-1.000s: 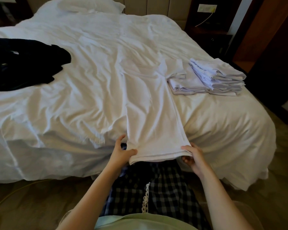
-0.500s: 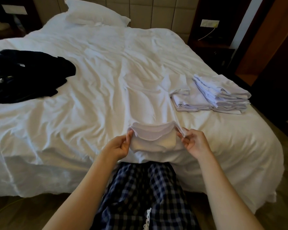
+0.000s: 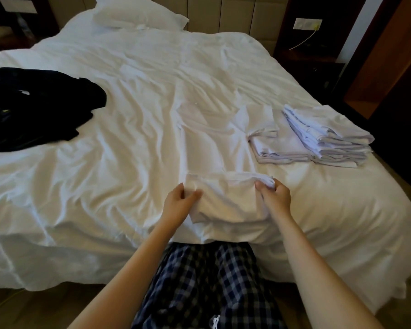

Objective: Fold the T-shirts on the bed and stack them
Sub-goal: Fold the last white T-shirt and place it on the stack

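Observation:
A white T-shirt [image 3: 214, 143] lies lengthwise on the white bed [image 3: 105, 162], folded into a narrow strip, with its hem end turned up and over toward the collar. My left hand [image 3: 178, 203] pinches the left corner of that turned hem. My right hand [image 3: 274, 195] grips the right corner, fingers curled round the cloth. A stack of folded white T-shirts [image 3: 328, 136] sits on the bed's right side, overlapping a lower folded pile [image 3: 278, 148].
A heap of dark clothes [image 3: 33, 108] lies on the bed's left side. A pillow [image 3: 138, 13] is at the headboard. A dark nightstand [image 3: 309, 65] stands right of the bed. My plaid trousers press the bed's near edge.
Both hands lifted the T-shirt's hem from the bed's near edge and carried it forward over the shirt, folding the lower part upward. The camera has tilted up a little.

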Demonstrator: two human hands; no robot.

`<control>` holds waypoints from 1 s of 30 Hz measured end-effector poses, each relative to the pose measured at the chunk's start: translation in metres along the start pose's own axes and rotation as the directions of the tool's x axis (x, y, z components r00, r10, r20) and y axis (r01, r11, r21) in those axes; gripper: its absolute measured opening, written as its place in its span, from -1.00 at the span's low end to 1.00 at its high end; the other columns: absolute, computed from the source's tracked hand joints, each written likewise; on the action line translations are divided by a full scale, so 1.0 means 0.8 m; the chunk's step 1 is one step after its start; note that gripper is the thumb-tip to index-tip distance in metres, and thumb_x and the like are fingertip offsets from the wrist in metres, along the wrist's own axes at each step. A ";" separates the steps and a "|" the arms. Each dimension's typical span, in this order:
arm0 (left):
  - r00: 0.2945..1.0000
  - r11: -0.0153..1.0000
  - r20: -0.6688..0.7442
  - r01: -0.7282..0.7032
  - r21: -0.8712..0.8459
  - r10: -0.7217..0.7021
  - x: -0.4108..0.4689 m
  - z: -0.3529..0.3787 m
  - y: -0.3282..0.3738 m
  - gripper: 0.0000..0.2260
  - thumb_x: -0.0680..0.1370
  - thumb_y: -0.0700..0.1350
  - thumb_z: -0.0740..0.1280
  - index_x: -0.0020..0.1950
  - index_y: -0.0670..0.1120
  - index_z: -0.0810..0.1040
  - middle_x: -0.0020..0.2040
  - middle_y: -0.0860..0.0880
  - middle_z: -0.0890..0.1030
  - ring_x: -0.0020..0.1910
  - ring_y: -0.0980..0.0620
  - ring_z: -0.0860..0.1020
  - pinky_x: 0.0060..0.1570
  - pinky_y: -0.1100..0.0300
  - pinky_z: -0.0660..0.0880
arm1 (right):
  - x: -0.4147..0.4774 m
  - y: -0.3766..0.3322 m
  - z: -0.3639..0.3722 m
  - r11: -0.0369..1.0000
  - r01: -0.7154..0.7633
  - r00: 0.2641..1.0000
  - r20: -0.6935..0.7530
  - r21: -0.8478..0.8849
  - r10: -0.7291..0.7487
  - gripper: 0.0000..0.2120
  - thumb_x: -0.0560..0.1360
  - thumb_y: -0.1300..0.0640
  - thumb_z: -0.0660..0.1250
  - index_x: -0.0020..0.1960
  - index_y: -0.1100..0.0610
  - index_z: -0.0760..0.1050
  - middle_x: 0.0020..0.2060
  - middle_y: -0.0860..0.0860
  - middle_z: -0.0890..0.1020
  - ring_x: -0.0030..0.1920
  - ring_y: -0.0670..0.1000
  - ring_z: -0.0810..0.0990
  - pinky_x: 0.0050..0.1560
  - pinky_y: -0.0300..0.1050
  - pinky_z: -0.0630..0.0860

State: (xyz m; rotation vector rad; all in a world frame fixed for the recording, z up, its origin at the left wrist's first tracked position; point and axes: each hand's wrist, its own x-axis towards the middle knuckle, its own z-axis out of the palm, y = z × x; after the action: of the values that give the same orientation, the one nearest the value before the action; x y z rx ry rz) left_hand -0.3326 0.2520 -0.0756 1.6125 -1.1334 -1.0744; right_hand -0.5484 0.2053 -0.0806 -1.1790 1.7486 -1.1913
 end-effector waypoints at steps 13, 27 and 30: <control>0.982 0.959 -0.186 0.090 0.270 -0.039 -0.010 0.014 -0.018 -0.69 0.64 -0.01 0.13 0.33 -0.13 0.33 0.34 -0.16 0.44 -0.01 -0.04 0.45 -0.09 0.19 0.29 | 0.013 0.003 0.012 0.946 -0.029 0.999 -0.022 -0.323 0.023 -0.71 0.52 0.02 0.32 -0.21 0.25 0.47 -0.26 0.11 0.51 -0.22 0.09 0.43 -0.28 -0.12 0.23; 0.923 0.737 -0.222 -0.089 0.670 0.314 -0.003 0.007 -0.020 -0.76 0.54 -0.22 0.23 0.21 -0.15 0.37 0.06 -0.17 0.52 -0.07 -0.21 0.50 -0.15 0.01 0.37 | -0.002 0.016 0.012 0.823 0.146 0.980 -0.032 -0.548 -0.195 -0.66 0.57 0.14 0.21 0.35 0.05 0.36 0.28 0.12 0.35 0.21 0.19 0.44 0.14 0.03 0.36; 0.858 0.437 0.109 -0.360 0.824 0.502 0.014 0.004 -0.009 -0.67 0.57 -0.13 0.27 0.33 -0.07 0.40 0.26 -0.09 0.47 0.19 -0.18 0.44 0.11 0.01 0.33 | 0.005 0.021 0.008 0.697 0.335 0.939 0.162 -0.634 -0.304 -0.76 0.55 0.11 0.25 0.20 -0.01 0.53 0.30 0.06 0.35 0.31 0.15 0.31 0.27 0.01 0.21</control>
State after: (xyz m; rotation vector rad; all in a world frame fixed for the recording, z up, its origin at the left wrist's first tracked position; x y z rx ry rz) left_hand -0.3318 0.2424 -0.0853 1.8486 -1.9941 0.0208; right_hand -0.5491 0.2023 -0.0984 -1.9797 2.0560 -0.7073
